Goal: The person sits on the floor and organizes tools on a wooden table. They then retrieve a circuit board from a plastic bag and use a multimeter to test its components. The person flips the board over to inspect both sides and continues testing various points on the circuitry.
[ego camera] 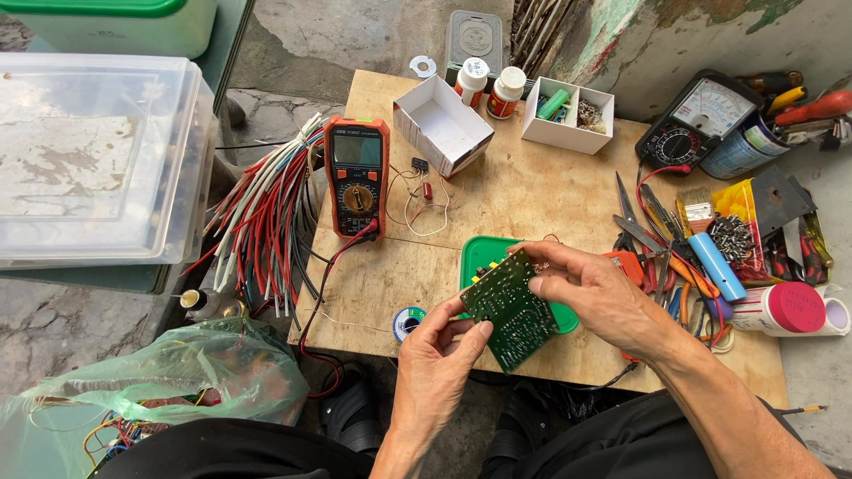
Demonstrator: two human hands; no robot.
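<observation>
A plywood board (497, 200) was laid out as the work surface beneath the grip. Well off to the left of the grip, a clear plastic bin (93, 160) was stacked, and below it a crumpled green plastic bag (177, 372) was seen. Between the bin and the board, a bundle of red, white and black wires (266, 213) was fanned out. Up and left of the grip, an orange digital multimeter (356, 173) was set flat, its red lead trailing down. Beyond the grip, an open white box (441, 124) was lying on the board, with an analog meter (699, 120) far up to the right. Right of the grip, a heap of scissors and pliers (661, 253) was piled. Directly under the grip, a green lid (484, 253) was partly covered.

And the centre of it all: a green circuit board (508, 310) was held tilted above the lid, pinched at its lower left edge by the left hand (435, 372) and grasped at its upper right edge by the right hand (595, 297). Just left of the grip, a small solder spool (408, 321) was resting.
</observation>
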